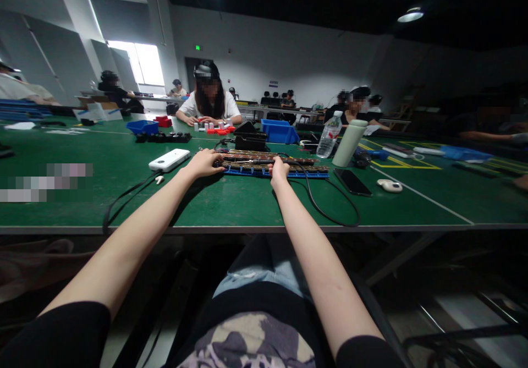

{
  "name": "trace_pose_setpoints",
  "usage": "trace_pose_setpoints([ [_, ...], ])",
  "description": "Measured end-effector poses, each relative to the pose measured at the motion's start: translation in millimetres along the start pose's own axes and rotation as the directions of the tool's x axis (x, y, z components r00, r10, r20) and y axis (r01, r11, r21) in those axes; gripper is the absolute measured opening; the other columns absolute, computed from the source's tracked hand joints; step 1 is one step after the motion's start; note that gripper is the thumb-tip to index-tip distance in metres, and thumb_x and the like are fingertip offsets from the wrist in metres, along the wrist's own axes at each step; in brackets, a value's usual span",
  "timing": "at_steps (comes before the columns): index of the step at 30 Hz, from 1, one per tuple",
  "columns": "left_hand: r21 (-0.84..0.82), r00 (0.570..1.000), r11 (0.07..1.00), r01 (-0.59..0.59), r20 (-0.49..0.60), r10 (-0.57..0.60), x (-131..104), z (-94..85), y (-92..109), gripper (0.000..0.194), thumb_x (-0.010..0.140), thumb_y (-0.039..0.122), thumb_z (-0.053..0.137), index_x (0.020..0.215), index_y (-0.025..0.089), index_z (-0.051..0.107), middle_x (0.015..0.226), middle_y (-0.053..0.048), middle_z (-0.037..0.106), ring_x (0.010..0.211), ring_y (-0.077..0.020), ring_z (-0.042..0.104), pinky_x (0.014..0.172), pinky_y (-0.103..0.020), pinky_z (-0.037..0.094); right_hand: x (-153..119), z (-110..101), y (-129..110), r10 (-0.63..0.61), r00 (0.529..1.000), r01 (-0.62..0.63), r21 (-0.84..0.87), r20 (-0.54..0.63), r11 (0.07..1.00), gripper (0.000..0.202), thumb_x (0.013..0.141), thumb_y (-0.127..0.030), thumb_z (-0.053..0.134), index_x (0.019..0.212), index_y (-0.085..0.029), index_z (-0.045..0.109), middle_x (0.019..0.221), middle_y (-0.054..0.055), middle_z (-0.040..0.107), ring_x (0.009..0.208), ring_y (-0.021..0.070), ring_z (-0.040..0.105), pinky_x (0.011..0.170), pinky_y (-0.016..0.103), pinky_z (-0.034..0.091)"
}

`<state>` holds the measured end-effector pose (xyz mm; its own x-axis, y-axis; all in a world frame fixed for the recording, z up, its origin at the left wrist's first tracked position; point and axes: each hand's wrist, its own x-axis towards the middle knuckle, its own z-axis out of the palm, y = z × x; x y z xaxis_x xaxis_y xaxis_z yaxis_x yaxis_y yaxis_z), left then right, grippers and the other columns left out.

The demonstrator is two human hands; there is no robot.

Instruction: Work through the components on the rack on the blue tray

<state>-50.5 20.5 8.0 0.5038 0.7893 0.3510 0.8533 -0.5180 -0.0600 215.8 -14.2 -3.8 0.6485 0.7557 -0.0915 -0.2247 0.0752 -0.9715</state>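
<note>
On the green table in front of me lies a long assembly [297, 173] with a blue base strip and rows of copper-coloured metal along it. My left hand [205, 163] is closed over its left end, fingertips curled on the parts there. Above the assembly, my right hand [279, 169] grips a slim dark pen-like tool [260, 162], lying roughly level and pointing left. From near my right hand a black cable [310, 192] loops to the right over the table. What the tool's tip touches is too small to tell.
A white power bank [169, 160] and an earbud [159, 180] lie left. To the right are a water bottle [329, 135], a green flask [350, 143], a phone [352, 182] and a white case [389, 186]. Blue bins [279, 131] stand behind; a co-worker [208, 98] sits opposite.
</note>
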Motion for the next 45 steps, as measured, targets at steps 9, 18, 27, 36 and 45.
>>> trace_pose_setpoints([
  [9, -0.017, 1.0, 1.0, 0.013, 0.011, -0.013, 0, -1.7, 2, 0.044, 0.092, 0.055, 0.067, 0.117, 0.02, 0.078, 0.118, -0.014, 0.074, 0.113, -0.0338, 0.067, 0.097, -0.04, 0.05, 7, 1, 5, -0.068, 0.997, 0.071, -0.059, 0.041, 0.996, 0.021, 0.092, -0.025, 0.068, 0.075, -0.023, 0.057, 0.05, -0.007, 0.053, 0.046, 0.0119, 0.051, 0.046, 0.021, 0.04],
  [18, -0.016, 1.0, 1.0, 0.006, -0.002, -0.006, 0, -0.1, 0, 0.041, 0.093, 0.057, 0.066, 0.116, 0.025, 0.077, 0.116, -0.01, 0.074, 0.112, -0.0322, 0.066, 0.096, -0.039, 0.05, 7, 1, 6, -0.067, 0.997, 0.068, -0.066, 0.025, 0.996, 0.018, 0.09, -0.023, 0.066, 0.074, -0.023, 0.059, 0.05, -0.007, 0.052, 0.047, 0.0137, 0.051, 0.048, 0.022, 0.042],
  [27, -0.018, 1.0, 1.0, 0.017, 0.014, -0.016, -1, -2.7, 3, 0.041, 0.092, 0.054, 0.067, 0.117, 0.023, 0.078, 0.119, -0.013, 0.074, 0.114, -0.0337, 0.066, 0.098, -0.041, 0.05, 14, 2, 10, -0.072, 0.997, 0.073, -0.058, 0.021, 0.996, 0.017, 0.09, -0.024, 0.067, 0.075, -0.023, 0.06, 0.05, -0.006, 0.052, 0.048, 0.0141, 0.051, 0.047, 0.022, 0.04],
  [36, -0.022, 1.0, 1.0, 0.005, -0.004, -0.005, 0, -0.3, 0, 0.041, 0.092, 0.055, 0.067, 0.116, 0.024, 0.078, 0.118, -0.011, 0.075, 0.114, -0.0334, 0.067, 0.098, -0.041, 0.05, 14, 1, 10, -0.058, 0.998, 0.059, -0.065, 0.023, 0.996, 0.019, 0.092, -0.025, 0.066, 0.075, -0.022, 0.06, 0.051, -0.006, 0.053, 0.048, 0.0136, 0.051, 0.048, 0.022, 0.041],
  [45, 0.02, 1.0, 1.0, 0.005, 0.02, -0.005, 0, -0.3, 0, 0.046, 0.093, 0.054, 0.065, 0.122, 0.021, 0.077, 0.121, -0.014, 0.075, 0.115, -0.0345, 0.067, 0.099, -0.041, 0.05, 10, 0, 6, -0.047, 0.999, 0.049, -0.091, 0.017, 0.995, 0.024, 0.094, -0.024, 0.064, 0.071, -0.023, 0.058, 0.05, -0.006, 0.051, 0.048, 0.0136, 0.051, 0.048, 0.022, 0.04],
])
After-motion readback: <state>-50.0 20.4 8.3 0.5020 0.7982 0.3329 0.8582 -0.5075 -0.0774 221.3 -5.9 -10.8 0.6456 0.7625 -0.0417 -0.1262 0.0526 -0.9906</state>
